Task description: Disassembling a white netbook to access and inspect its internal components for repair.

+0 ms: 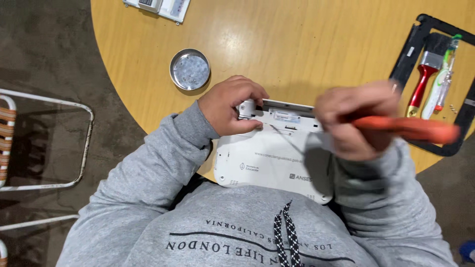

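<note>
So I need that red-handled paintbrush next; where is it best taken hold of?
Grip the paintbrush by its red handle, coming from above at the near end: it lies flat in the black frame, bristles pointing away, the handle bare, with tools close on its right.

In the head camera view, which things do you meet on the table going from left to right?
Round metal dish → left hand → white laptop base → right hand with orange tool handle → red-handled brush.

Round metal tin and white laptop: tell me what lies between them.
The left hand lies between the round metal tin and the white laptop, gripping its hinge corner; otherwise bare wooden table. Head view.
</note>
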